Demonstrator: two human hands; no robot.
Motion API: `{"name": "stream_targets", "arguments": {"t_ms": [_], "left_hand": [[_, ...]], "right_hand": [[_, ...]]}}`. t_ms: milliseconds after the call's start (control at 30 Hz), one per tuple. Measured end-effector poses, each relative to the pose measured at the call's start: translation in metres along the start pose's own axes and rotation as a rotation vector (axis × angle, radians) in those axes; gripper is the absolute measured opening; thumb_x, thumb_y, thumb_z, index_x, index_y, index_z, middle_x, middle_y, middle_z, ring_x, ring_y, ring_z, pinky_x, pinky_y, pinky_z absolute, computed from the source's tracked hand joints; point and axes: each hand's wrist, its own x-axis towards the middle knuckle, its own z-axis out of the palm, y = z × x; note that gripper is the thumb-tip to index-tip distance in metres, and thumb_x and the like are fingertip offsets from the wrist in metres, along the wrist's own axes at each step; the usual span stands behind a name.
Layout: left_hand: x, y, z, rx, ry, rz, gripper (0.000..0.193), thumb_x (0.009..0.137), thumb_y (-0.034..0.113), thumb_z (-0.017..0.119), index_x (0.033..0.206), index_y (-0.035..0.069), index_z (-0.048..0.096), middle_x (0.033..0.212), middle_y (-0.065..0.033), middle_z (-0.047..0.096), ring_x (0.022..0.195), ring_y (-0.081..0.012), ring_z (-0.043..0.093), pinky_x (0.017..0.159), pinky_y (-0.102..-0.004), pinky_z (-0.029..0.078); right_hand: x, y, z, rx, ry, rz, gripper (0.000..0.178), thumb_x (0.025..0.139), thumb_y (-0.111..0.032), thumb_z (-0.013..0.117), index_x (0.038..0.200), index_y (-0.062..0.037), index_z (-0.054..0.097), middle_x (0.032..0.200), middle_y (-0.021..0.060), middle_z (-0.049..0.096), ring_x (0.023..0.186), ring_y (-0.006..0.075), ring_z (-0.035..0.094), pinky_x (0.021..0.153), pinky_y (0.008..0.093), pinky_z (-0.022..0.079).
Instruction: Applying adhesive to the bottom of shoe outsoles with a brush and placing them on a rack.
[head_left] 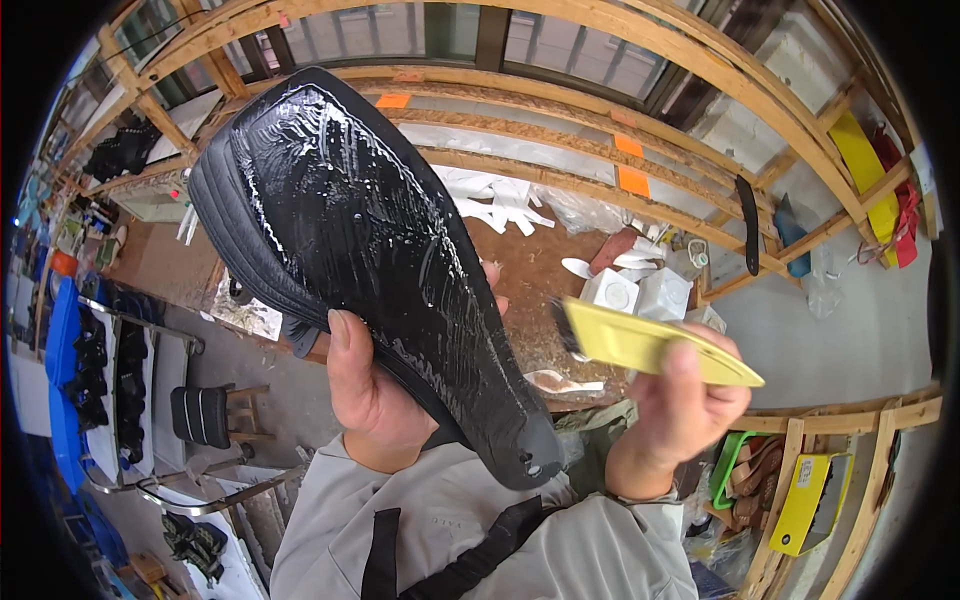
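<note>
My left hand (375, 390) is closed round the edge of a large black shoe sole (360, 220), tilted up in front of me. Its wide end points to the upper left; the narrow end, with a small hole, points to the lower right. Wet, whitish streaks of what looks like glue cover its face, thickest along the rim. In my right hand (675, 415) is a flat brush (650, 345) with a yellow handle, pinched between thumb and fingers. Its dark bristles point left, apart from the sole. Some fingers of my left hand are hidden behind the sole.
Behind the sole is a brown workbench (500, 255) with white cut pieces (500, 205) and two white containers (610, 293). A wooden rack (560, 140) runs along the back. At left stand a black-backed chair (200, 416) and a metal-framed cart; a yellow box (812, 500) sits at lower right.
</note>
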Motion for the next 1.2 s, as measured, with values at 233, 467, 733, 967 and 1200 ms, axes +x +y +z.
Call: {"name": "stream_targets", "arguments": {"t_ms": [233, 467, 733, 967, 1200], "left_hand": [[0.005, 0.002, 0.005, -0.074, 0.138, 0.155, 0.058, 0.097, 0.039, 0.032, 0.132, -0.005, 0.037, 0.117, -0.0325, 0.052, 0.105, -0.0448, 0.056, 0.081, -0.0505, 0.056], [0.007, 0.006, -0.008, 0.011, 0.037, 0.142, 0.058, 0.096, 0.043, 0.033, 0.131, -0.002, 0.04, 0.121, -0.0253, 0.052, 0.109, -0.0387, 0.055, 0.088, -0.0491, 0.051], [0.016, 0.0, 0.001, 0.062, 0.138, 0.095, 0.052, 0.096, 0.037, 0.033, 0.124, -0.006, 0.044, 0.107, -0.0276, 0.058, 0.095, -0.0378, 0.062, 0.078, -0.0455, 0.056], [0.017, 0.008, 0.001, 0.083, 0.172, 0.042, 0.05, 0.097, 0.035, 0.034, 0.121, -0.007, 0.046, 0.105, -0.0268, 0.06, 0.091, -0.0357, 0.064, 0.075, -0.043, 0.057], [0.021, 0.001, 0.004, 0.1, 0.2, 0.062, 0.049, 0.097, 0.034, 0.034, 0.121, -0.007, 0.046, 0.105, -0.0268, 0.059, 0.093, -0.0377, 0.063, 0.076, -0.0466, 0.057]], "right_hand": [[-0.021, 0.013, -0.022, -0.143, -0.204, -0.031, 0.014, 0.077, -0.003, 0.066, 0.086, 0.0084, 0.063, 0.064, 0.0101, 0.062, 0.049, 0.0119, 0.056, 0.044, 0.0214, 0.042], [-0.021, 0.014, -0.027, -0.105, -0.395, -0.165, 0.012, 0.077, 0.0, 0.066, 0.086, 0.0075, 0.065, 0.067, 0.012, 0.065, 0.048, 0.0155, 0.058, 0.042, 0.0264, 0.044], [0.023, 0.008, -0.046, 0.093, -0.927, -0.573, 0.022, 0.074, -0.003, 0.071, 0.093, 0.0064, 0.067, 0.099, 0.0217, 0.064, 0.087, 0.033, 0.067, 0.071, 0.0382, 0.059], [0.01, 0.006, -0.092, -0.062, -1.184, -0.562, 0.023, 0.073, -0.005, 0.072, 0.093, 0.0041, 0.068, 0.099, 0.0184, 0.065, 0.088, 0.0322, 0.067, 0.074, 0.0392, 0.059], [-0.001, 0.013, -0.089, -0.135, -1.08, -0.56, 0.03, 0.073, -0.003, 0.07, 0.102, 0.0041, 0.065, 0.109, 0.0174, 0.061, 0.098, 0.0324, 0.063, 0.082, 0.0394, 0.057]]}}
